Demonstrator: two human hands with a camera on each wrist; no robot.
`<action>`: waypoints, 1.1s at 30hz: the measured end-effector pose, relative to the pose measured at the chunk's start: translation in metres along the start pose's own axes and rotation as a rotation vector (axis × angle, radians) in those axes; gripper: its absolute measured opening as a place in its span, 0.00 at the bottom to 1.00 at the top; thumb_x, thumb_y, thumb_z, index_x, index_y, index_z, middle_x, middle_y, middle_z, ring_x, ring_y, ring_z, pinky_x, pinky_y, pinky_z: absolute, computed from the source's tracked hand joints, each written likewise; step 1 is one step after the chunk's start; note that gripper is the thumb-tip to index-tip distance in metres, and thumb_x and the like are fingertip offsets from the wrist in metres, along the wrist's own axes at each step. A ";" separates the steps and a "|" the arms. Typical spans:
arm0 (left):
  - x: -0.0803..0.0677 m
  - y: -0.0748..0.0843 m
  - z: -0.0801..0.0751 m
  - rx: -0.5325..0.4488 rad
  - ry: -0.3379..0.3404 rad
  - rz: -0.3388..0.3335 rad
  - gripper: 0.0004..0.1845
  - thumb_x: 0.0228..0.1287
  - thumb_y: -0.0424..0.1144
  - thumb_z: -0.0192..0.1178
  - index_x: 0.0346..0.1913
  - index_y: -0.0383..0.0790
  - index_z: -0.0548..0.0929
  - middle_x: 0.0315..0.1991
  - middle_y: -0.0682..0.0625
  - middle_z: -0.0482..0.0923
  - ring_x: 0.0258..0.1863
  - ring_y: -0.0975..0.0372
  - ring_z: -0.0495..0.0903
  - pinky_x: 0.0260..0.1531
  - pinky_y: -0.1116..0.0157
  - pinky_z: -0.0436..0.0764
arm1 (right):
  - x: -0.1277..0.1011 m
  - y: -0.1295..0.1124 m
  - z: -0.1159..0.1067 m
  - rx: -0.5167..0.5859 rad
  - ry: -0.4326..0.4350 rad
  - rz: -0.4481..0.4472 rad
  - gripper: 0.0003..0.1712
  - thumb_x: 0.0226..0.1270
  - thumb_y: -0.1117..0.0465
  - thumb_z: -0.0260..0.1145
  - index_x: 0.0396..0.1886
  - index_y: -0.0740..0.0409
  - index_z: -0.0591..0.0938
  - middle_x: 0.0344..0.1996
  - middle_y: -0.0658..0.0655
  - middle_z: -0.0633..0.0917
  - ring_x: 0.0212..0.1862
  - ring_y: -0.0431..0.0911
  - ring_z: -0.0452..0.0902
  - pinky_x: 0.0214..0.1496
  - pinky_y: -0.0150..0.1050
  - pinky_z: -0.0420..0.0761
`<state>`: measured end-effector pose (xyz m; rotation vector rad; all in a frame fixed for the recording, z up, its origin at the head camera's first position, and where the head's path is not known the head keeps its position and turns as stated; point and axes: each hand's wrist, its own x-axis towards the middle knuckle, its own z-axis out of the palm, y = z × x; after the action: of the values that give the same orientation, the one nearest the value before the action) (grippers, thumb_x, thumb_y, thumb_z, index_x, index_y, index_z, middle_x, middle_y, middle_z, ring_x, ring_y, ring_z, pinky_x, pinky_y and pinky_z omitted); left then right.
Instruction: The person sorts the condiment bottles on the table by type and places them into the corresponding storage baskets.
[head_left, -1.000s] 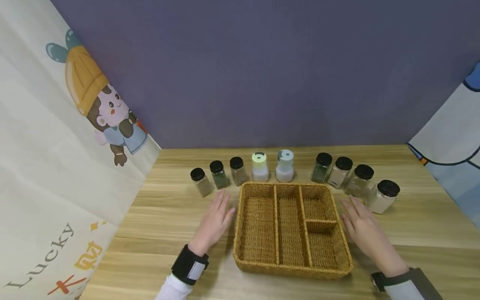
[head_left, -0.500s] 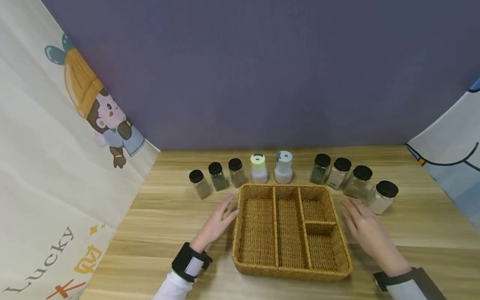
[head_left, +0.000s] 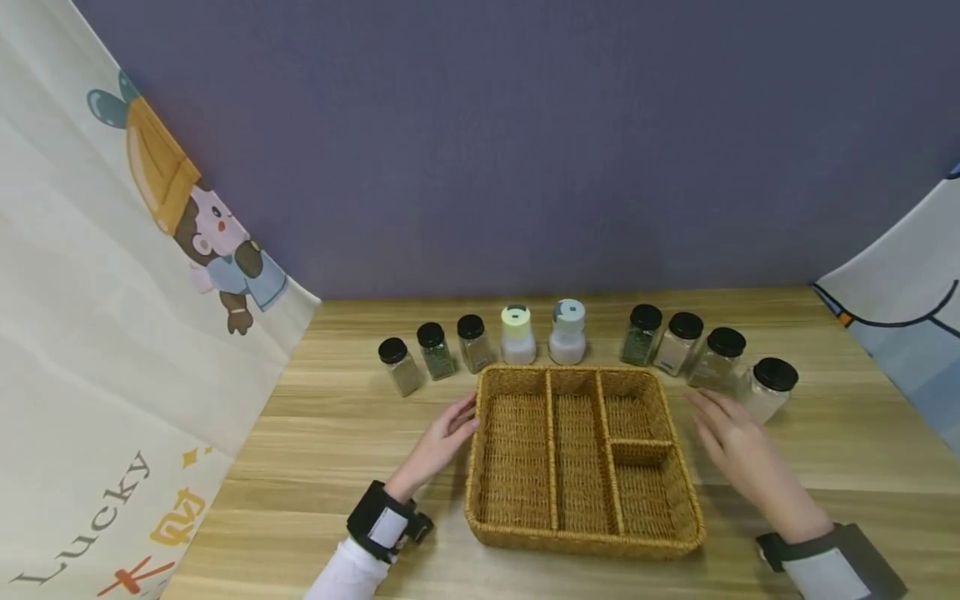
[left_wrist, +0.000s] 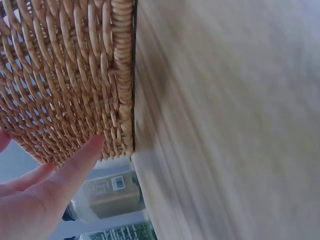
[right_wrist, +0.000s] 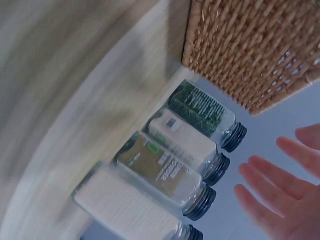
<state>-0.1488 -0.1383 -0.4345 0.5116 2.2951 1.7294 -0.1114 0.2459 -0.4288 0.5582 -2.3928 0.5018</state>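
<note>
A woven wicker basket (head_left: 585,543) with divided compartments sits in the middle of the table in the head view. At its left wall, my left hand (head_left: 442,444) rests its fingertips near the back corner; in the left wrist view one finger (left_wrist: 80,162) lies along the weave (left_wrist: 65,95). My right hand (head_left: 738,437) hovers beside the right wall with loosely extended fingers and nothing in them. Just behind it stands a black-lidded jar (head_left: 767,390) of pale powder. The right wrist view shows the right hand (right_wrist: 285,200) spread apart from the basket (right_wrist: 250,45).
Three black-lidded spice jars (head_left: 438,354) stand back left. Two white-bodied shakers (head_left: 518,340), one with a yellow-green top, are behind the basket. Several more spice jars (head_left: 677,348) line the back right. A dark blue panel (head_left: 555,150) closes off the table's rear edge.
My left hand has moved right, from beside the basket to its left wall. The right hand has lifted and tilted slightly, staying near the right wall. Basket and jars stay put.
</note>
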 end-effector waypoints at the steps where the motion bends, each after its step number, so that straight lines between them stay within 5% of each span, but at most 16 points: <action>1: 0.001 -0.004 0.000 0.002 0.000 -0.001 0.28 0.65 0.34 0.48 0.64 0.27 0.54 0.64 0.33 0.53 0.59 0.45 0.61 0.56 0.57 0.66 | 0.001 0.001 -0.001 -0.003 0.011 -0.012 0.17 0.65 0.61 0.53 0.44 0.72 0.76 0.40 0.71 0.76 0.40 0.63 0.73 0.38 0.56 0.74; 6: 0.004 -0.016 0.000 -0.039 0.006 -0.023 0.29 0.65 0.36 0.48 0.65 0.30 0.53 0.63 0.32 0.54 0.58 0.44 0.63 0.53 0.58 0.71 | 0.009 0.010 -0.009 -0.021 0.048 -0.026 0.31 0.70 0.47 0.40 0.41 0.72 0.77 0.37 0.70 0.77 0.37 0.63 0.74 0.33 0.55 0.75; 12: 0.005 -0.015 0.001 -0.116 0.005 -0.074 0.31 0.64 0.39 0.50 0.66 0.32 0.53 0.63 0.31 0.54 0.57 0.43 0.63 0.49 0.58 0.75 | 0.016 0.022 -0.020 -0.058 0.044 -0.004 0.37 0.68 0.43 0.35 0.40 0.70 0.78 0.37 0.69 0.78 0.37 0.62 0.73 0.31 0.54 0.75; 17: 0.000 -0.001 0.001 -0.133 -0.002 -0.091 0.30 0.64 0.36 0.49 0.65 0.30 0.53 0.62 0.30 0.54 0.56 0.42 0.64 0.47 0.56 0.75 | 0.021 0.035 -0.030 -0.096 0.034 -0.010 0.16 0.65 0.60 0.55 0.40 0.71 0.77 0.37 0.69 0.77 0.34 0.61 0.73 0.25 0.52 0.76; 20: -0.003 0.010 0.001 -0.123 -0.004 -0.100 0.28 0.64 0.33 0.48 0.64 0.28 0.53 0.61 0.28 0.54 0.55 0.40 0.64 0.47 0.53 0.75 | 0.022 0.043 -0.036 -0.108 0.011 0.001 0.13 0.62 0.64 0.57 0.40 0.71 0.77 0.37 0.70 0.76 0.30 0.60 0.74 0.20 0.50 0.74; 24: -0.001 0.002 0.000 -0.143 0.001 -0.103 0.29 0.64 0.34 0.49 0.65 0.29 0.54 0.61 0.29 0.55 0.55 0.41 0.65 0.46 0.54 0.76 | 0.024 0.053 -0.041 -0.119 -0.014 0.026 0.14 0.62 0.64 0.57 0.41 0.71 0.77 0.38 0.71 0.76 0.29 0.62 0.74 0.21 0.51 0.74; 27: 0.002 -0.009 0.000 -0.169 0.007 -0.109 0.30 0.63 0.36 0.50 0.65 0.31 0.54 0.62 0.30 0.55 0.55 0.42 0.65 0.45 0.55 0.76 | 0.024 0.060 -0.044 -0.119 -0.058 0.085 0.16 0.51 0.73 0.63 0.42 0.73 0.76 0.39 0.73 0.75 0.35 0.65 0.72 0.28 0.56 0.74; 33: 0.005 -0.017 0.000 -0.176 0.010 -0.111 0.31 0.63 0.38 0.52 0.65 0.33 0.55 0.62 0.32 0.56 0.55 0.44 0.66 0.45 0.56 0.77 | 0.018 0.083 -0.042 -0.101 -0.134 0.168 0.20 0.54 0.66 0.64 0.45 0.73 0.74 0.43 0.73 0.73 0.40 0.67 0.69 0.34 0.59 0.71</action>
<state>-0.1555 -0.1409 -0.4506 0.3362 2.1086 1.8593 -0.1450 0.3305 -0.4039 0.3577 -2.5905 0.4242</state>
